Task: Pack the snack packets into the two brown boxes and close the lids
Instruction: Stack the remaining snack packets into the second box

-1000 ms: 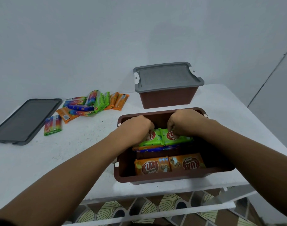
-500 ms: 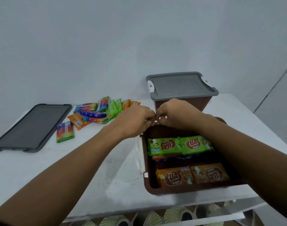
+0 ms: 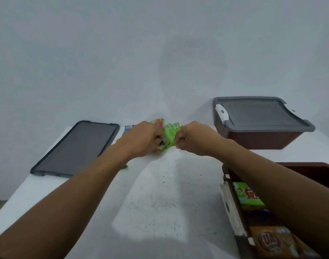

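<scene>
Both my hands are on the pile of loose snack packets at the back of the white table. My left hand [image 3: 141, 140] curls over the left of the pile. My right hand [image 3: 192, 140] is fisted at its right. Green packets [image 3: 169, 135] stand between the two hands, pinched from both sides. The open brown box [image 3: 234, 206] is at the lower right, with a green packet [image 3: 246, 195] and an orange packet [image 3: 274, 242] inside; my right forearm hides much of it. The second brown box [image 3: 260, 139] stands at the back right with its grey lid [image 3: 257, 114] on.
A loose grey lid [image 3: 76, 148] lies flat at the left of the table [image 3: 160, 193]. A plain wall rises right behind the table. The table's left edge runs down past the loose lid.
Both hands left the open box and moved left and away to the packet pile, closing on the green packets. The view swung left, so the open box now sits at the right edge.
</scene>
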{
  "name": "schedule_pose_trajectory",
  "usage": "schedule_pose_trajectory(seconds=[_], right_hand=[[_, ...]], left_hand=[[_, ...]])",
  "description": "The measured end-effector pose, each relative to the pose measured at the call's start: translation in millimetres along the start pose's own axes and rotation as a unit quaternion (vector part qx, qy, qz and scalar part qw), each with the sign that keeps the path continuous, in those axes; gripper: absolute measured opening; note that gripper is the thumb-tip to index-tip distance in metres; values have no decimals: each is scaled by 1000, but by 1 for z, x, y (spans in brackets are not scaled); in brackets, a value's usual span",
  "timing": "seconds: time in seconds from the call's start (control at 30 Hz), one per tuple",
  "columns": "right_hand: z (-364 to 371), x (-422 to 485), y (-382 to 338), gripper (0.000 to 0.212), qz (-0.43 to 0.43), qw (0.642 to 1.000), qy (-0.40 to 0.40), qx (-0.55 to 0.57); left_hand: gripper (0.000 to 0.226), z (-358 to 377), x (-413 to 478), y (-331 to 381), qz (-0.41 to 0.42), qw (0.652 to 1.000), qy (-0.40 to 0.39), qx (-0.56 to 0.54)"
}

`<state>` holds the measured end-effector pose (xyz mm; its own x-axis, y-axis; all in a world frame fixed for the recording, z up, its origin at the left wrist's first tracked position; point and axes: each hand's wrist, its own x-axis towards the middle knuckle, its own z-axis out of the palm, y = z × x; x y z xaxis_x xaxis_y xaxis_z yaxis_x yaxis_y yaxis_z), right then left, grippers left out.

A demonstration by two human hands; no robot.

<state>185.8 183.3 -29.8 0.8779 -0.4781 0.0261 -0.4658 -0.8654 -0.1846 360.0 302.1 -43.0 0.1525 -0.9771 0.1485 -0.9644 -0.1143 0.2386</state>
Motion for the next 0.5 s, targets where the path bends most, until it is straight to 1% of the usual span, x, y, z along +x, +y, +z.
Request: schedule_pose_trajectory(seconds=[0.1, 0.17, 0.3, 0.4, 0.5], right_hand=[[10, 29, -17, 18, 10, 1000, -14, 15], [17, 45, -25, 16, 16, 999, -33, 1], [33, 71, -37, 15, 22, 998, -60, -30], [49, 82, -45, 24, 11, 994, -79, -78], [65, 88, -51, 36, -10, 991, -77, -110]], left_hand=[[21, -5, 4, -36, -1, 1000, 4, 13], [18, -5, 9, -57, -6, 1000, -3, 18], [16, 6, 21, -86, -11, 997, -44, 57], [21, 18, 30, -99, -6, 991, -68, 118], [36, 32, 36, -109, -1, 984, -112, 139]])
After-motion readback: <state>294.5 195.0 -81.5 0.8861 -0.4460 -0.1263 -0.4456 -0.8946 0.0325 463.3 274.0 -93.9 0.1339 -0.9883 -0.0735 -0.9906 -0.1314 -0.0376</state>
